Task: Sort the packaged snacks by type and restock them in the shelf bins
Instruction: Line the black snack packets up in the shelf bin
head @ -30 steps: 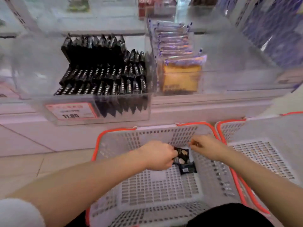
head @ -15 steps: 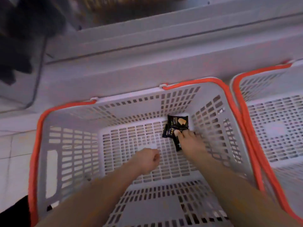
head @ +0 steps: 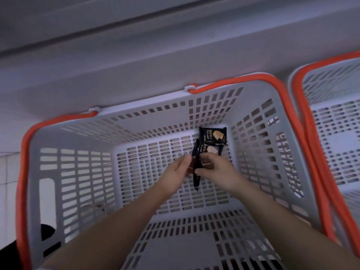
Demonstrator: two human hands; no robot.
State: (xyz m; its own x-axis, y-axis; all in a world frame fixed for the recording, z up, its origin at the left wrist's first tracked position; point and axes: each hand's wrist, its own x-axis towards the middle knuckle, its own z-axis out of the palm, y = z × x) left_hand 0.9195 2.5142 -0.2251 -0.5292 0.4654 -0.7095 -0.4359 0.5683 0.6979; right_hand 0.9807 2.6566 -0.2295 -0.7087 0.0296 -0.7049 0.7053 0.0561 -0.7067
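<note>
I look straight down into a grey slotted basket (head: 78, 172) with an orange rim. Both hands reach to its floor. My left hand (head: 176, 173) and my right hand (head: 216, 171) meet over small black snack packets. A packet held on edge (head: 195, 180) sits between the two hands, pinched from both sides. A second black packet (head: 206, 150) with a wafer picture pokes out from under my right fingers. A third black packet (head: 213, 135) lies flat on the basket floor near the far right corner, untouched.
A second grey basket (head: 331, 117) with an orange rim stands against the right side of the first. The pale base ledge of the shelf unit (head: 136, 45) runs across the top. Floor tiles (head: 7, 172) show at the left.
The camera has tilted down from the shelf bins into the basket. My left hand, a loose fist half a second ago, has moved right to join the right hand on the packets.
</note>
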